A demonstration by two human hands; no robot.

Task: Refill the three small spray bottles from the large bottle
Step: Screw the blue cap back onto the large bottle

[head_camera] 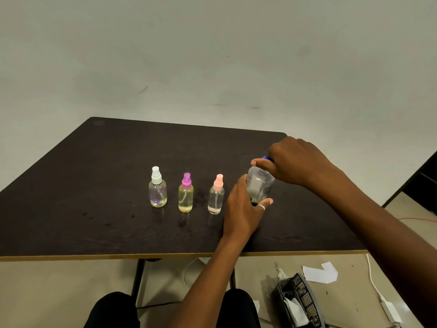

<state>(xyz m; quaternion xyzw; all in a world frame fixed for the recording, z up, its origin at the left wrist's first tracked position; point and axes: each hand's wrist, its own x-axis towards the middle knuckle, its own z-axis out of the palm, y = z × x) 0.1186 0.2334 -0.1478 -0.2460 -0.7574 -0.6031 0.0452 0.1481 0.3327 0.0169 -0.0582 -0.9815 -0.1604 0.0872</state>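
both hands' fingers [261, 165] round large bottle [260, 183]

open: tabletop [94, 174] left and behind | blocked: spray bottle row [185, 192] mid-table, large bottle [260, 183] right

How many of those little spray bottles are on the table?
3, upright in a row on the table: white-capped bottle on the left, purple-capped bottle in the middle, pink-capped bottle on the right, beside the left hand. None looks hidden.

White [156, 175], purple [186, 180], pink [218, 182] spray caps.
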